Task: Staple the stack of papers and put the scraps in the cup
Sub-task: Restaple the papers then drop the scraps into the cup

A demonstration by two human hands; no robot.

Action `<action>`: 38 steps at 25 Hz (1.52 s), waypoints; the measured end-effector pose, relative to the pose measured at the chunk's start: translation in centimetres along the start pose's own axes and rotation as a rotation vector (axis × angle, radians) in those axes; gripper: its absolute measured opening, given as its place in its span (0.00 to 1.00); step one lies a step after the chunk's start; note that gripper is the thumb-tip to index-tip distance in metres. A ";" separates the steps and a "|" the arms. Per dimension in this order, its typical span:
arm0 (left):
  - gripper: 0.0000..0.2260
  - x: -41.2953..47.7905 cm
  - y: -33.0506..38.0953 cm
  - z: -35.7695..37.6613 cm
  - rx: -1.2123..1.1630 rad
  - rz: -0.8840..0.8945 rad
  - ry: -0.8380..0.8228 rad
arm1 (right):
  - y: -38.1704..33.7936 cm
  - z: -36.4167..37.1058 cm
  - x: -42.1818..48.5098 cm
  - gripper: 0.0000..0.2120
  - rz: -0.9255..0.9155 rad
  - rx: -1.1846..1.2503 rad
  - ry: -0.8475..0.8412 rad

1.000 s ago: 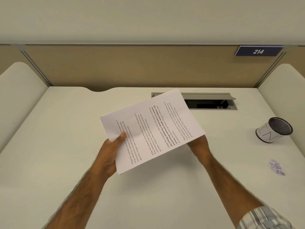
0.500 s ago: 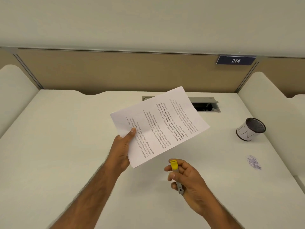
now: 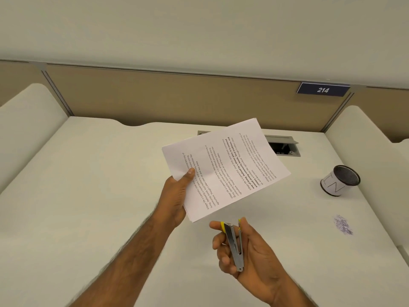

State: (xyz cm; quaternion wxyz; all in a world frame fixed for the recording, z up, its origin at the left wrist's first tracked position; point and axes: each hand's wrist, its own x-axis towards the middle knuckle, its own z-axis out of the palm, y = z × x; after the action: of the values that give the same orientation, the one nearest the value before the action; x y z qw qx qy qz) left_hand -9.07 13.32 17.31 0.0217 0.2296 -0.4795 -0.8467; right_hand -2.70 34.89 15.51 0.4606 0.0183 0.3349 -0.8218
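My left hand point(image 3: 176, 196) grips the near left edge of a stack of printed white papers point(image 3: 230, 165), held tilted above the desk, thumb on top. Just below the stack's near corner, my right hand point(image 3: 247, 255) holds a small silver stapler with yellow tips point(image 3: 234, 244), its jaws apart and pointing toward the papers without touching them. A black mesh cup point(image 3: 340, 183) wrapped in white paper stands tilted at the right. A small pile of paper scraps point(image 3: 343, 224) lies on the desk in front of the cup.
The white desk point(image 3: 88, 196) has raised white side dividers and a tan back panel with a blue sign reading 214 point(image 3: 323, 90). A grey cable hatch point(image 3: 285, 147) is open behind the papers.
My right hand left the papers' right edge and came out below them holding the stapler, which has since turned so its open jaws face the stack. The left hand keeps the papers up.
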 end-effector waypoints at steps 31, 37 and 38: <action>0.10 -1.2 0.3 -0.6 0.018 0.090 -0.002 | 0.7 6.1 1.3 0.22 -0.065 -0.303 0.463; 0.09 -1.2 0.4 -0.6 0.025 0.093 -0.003 | 0.6 6.4 1.5 0.24 -0.123 -0.273 0.430; 0.09 -1.2 0.4 -0.6 0.029 0.095 -0.001 | 0.6 6.5 1.5 0.25 -0.120 -0.258 0.426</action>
State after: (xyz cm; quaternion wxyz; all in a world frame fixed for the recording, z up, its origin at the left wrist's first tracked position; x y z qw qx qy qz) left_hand -7.80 12.90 17.79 0.0583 0.2064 -0.5019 -0.8379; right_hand -1.31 29.85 19.72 0.3285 0.1120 0.5269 -0.7758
